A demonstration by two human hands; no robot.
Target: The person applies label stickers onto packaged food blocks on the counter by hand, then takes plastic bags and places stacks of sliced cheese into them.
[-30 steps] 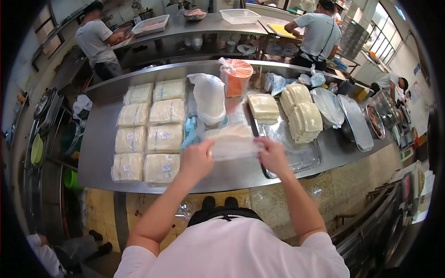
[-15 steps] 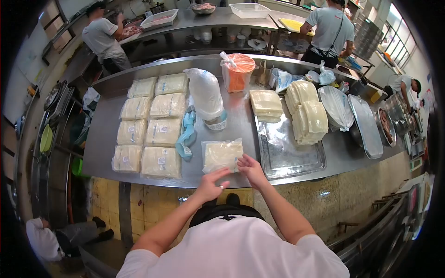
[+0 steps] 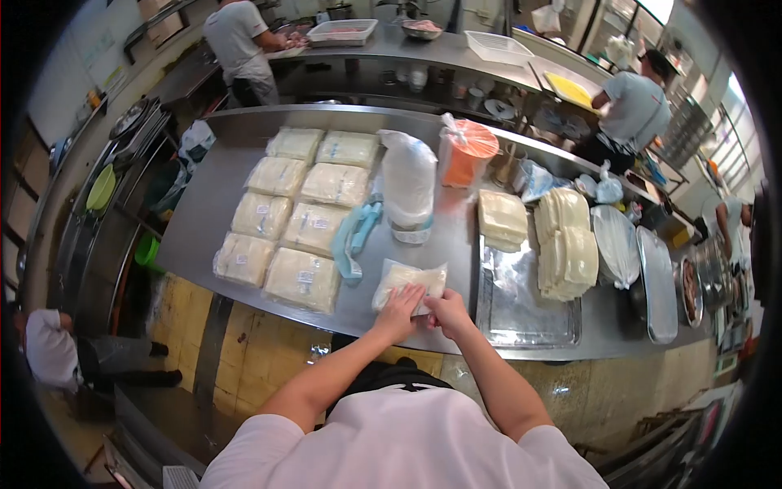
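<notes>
A clear bag with a pale, flat stack inside (image 3: 414,279) lies near the table's front edge. My left hand (image 3: 397,313) rests flat on its lower part, fingers stretched out. At the bag's lower right corner, my right hand (image 3: 448,314) is closed, pinching the bag's edge. To the left stand two columns of filled, sealed bags (image 3: 311,227). Between them and my hands lies a light blue strip of labels (image 3: 356,236). Behind the bag is a roll of clear plastic bags (image 3: 409,181). Unbagged pale stacks (image 3: 564,244) sit at the right on a metal tray (image 3: 529,332).
An orange container in plastic (image 3: 468,152) stands toward the back of the steel table (image 3: 213,175). A tied plastic bag (image 3: 615,246) and an upright-edged tray (image 3: 656,285) are at the right. Co-workers stand behind the table, at the far right and at the lower left.
The bag, held up in both hands a second ago, now lies on the table. My left hand has come down on it and my right hand has closed at its corner. The view has turned.
</notes>
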